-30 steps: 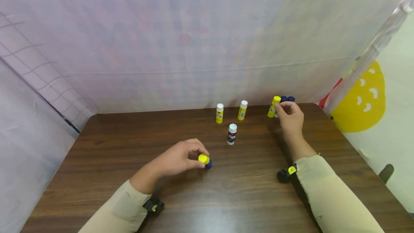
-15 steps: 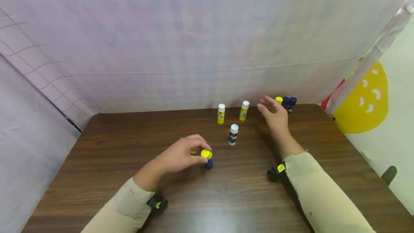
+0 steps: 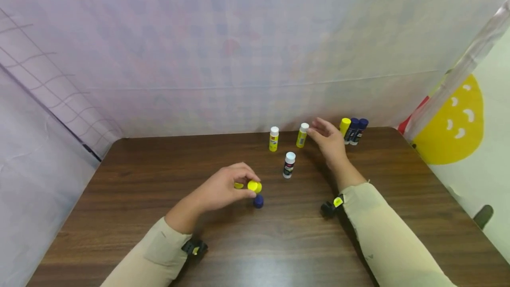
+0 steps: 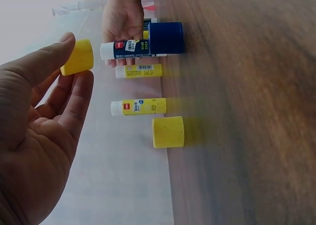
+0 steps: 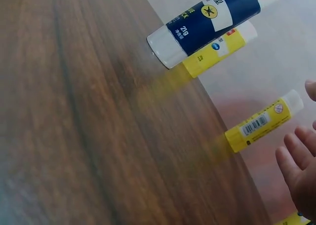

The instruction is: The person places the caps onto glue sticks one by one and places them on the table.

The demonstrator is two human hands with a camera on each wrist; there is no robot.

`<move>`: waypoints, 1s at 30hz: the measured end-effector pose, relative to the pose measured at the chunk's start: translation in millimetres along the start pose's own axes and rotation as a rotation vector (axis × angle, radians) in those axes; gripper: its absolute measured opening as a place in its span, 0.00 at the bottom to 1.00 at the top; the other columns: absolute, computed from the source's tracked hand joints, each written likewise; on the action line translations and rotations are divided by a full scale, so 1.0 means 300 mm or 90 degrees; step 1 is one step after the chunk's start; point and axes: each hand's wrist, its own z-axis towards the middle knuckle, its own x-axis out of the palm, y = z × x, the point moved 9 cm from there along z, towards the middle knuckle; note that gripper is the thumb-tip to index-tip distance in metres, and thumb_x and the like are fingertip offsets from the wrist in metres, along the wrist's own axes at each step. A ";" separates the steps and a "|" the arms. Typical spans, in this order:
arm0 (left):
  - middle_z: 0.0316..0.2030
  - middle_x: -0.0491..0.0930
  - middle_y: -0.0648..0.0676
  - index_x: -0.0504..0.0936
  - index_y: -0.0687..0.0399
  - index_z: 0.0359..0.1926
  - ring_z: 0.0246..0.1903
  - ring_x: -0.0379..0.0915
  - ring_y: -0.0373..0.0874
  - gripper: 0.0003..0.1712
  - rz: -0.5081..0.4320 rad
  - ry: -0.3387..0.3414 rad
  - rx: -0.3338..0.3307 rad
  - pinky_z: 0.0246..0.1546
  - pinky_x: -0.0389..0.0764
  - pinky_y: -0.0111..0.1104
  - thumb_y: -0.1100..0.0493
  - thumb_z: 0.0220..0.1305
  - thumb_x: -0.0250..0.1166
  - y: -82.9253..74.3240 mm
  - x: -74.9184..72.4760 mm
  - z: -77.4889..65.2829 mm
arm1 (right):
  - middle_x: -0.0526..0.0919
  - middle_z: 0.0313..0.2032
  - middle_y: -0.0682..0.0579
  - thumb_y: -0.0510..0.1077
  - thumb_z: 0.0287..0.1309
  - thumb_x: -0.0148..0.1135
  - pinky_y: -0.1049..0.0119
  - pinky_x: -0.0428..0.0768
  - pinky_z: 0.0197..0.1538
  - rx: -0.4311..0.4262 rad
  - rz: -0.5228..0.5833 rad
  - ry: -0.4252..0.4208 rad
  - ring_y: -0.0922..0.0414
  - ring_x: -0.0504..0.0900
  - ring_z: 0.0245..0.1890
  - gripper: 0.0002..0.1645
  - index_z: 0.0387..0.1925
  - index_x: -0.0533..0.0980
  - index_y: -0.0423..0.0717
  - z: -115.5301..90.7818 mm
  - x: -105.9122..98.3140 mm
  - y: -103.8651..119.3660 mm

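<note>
My left hand (image 3: 223,189) pinches a yellow glue-stick cap (image 4: 79,57) between thumb and fingers, raised above the table. Just below it in the head view stands a dark blue cap (image 3: 258,201). A second yellow cap (image 4: 168,132) stands on the table, mostly hidden behind the left hand in the head view. My right hand (image 3: 330,145) has its fingers spread beside an uncapped yellow glue stick (image 5: 259,125) with a white top; in the right wrist view they are apart from it. Another uncapped yellow glue stick (image 3: 273,139) and an uncapped navy glue stick (image 3: 289,165) stand upright nearby.
At the back right stand a capped yellow glue stick (image 3: 345,126) and two capped navy glue sticks (image 3: 360,132), close together. A pale curtain (image 3: 223,56) hangs along the back edge of the brown wooden table (image 3: 159,158).
My right hand has left the capped yellow glue stick at the back right and moved left to the uncapped yellow one. The left hand has lifted its yellow cap slightly, away from the blue cap.
</note>
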 end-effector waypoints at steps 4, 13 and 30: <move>0.50 0.81 0.47 0.87 0.52 0.53 0.47 0.79 0.40 0.16 -0.001 0.001 -0.002 0.52 0.87 0.44 0.59 0.65 0.74 0.007 0.004 0.001 | 0.77 0.69 0.40 0.48 0.66 0.71 0.77 0.79 0.61 0.009 -0.011 0.007 0.64 0.81 0.57 0.39 0.74 0.69 0.43 0.010 0.011 -0.017; 0.50 0.81 0.46 0.87 0.51 0.54 0.48 0.79 0.39 0.16 0.001 0.002 -0.011 0.53 0.87 0.42 0.59 0.66 0.74 0.021 0.014 0.001 | 0.75 0.70 0.40 0.48 0.67 0.70 0.62 0.77 0.70 0.021 -0.036 0.033 0.47 0.76 0.68 0.39 0.75 0.68 0.43 0.017 0.041 -0.046; 0.50 0.82 0.47 0.87 0.52 0.53 0.46 0.78 0.39 0.15 0.001 -0.016 0.005 0.52 0.87 0.42 0.61 0.65 0.74 0.013 0.018 0.004 | 0.78 0.66 0.36 0.44 0.67 0.70 0.80 0.79 0.52 0.043 -0.027 0.042 0.65 0.79 0.53 0.35 0.72 0.71 0.39 0.030 0.067 -0.080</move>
